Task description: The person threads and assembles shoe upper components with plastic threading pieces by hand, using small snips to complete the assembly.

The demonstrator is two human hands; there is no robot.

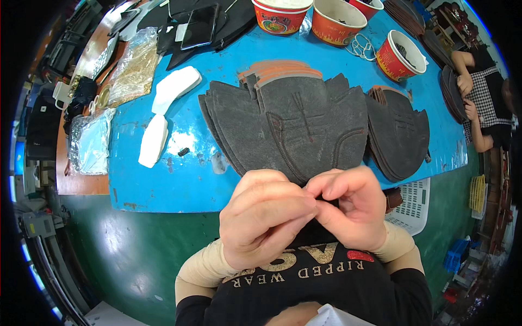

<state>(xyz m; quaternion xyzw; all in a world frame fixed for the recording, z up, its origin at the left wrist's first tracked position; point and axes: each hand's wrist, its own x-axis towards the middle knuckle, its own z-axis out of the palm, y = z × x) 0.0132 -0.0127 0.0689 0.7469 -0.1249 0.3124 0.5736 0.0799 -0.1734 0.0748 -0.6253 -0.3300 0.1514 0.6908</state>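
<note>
My left hand (266, 214) and my right hand (352, 209) meet in front of my chest, just off the near edge of the blue table (163, 193). The fingertips of both are pinched together, and whatever sits between them is too small or hidden to make out. Right beyond my hands lies a fanned stack of dark grey suede-like cut pieces (315, 122) with stitched lines and orange-brown edges at the back. A second, smaller stack of such pieces (401, 133) is to its right. Left of them rest two white curved pieces (176, 87) and a tiny black piece (184, 151).
Red paper tubs (401, 57) holding dark bits stand at the back, with pale loops of band (360, 48) between them. A phone (199, 27) lies on black sheets; plastic bags (133, 68) are at left. A white basket (417, 209) is below right. Another person (486, 98) works far right.
</note>
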